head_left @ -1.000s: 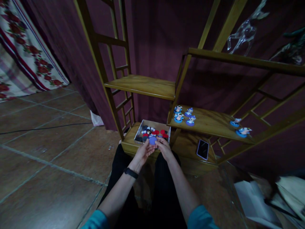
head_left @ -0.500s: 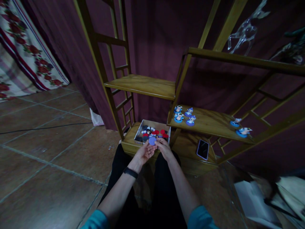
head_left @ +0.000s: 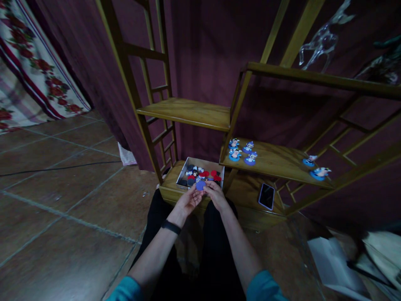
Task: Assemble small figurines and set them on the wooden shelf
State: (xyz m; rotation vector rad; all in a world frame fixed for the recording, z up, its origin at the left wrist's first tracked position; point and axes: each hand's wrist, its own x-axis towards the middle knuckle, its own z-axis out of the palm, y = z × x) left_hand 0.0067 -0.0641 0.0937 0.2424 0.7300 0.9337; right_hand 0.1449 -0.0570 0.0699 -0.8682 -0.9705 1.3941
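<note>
A round purple disc (head_left: 200, 185), like the bases under the shelf figurines, is pinched between my two hands over the near edge of an open cardboard box. My left hand (head_left: 189, 200) grips its left edge, palm turned up and fingers curled. From the right, my right hand (head_left: 214, 194) holds the other edge with thumb and fingers. Whether anything is attached to the disc's far side is hidden. Inside the box (head_left: 205, 161) lie several red and black discs and small white and dark figurine pieces in a jumble.
Blue-based figurines (head_left: 234, 155) and purple-based figurines (head_left: 250, 158) stand on the wooden shelf (head_left: 272, 161), with two more at its right end. A phone (head_left: 266, 196) lies on the lower board. Higher up stands a clear deer ornament (head_left: 322, 44). A bare shelf (head_left: 188, 112) overhangs the box.
</note>
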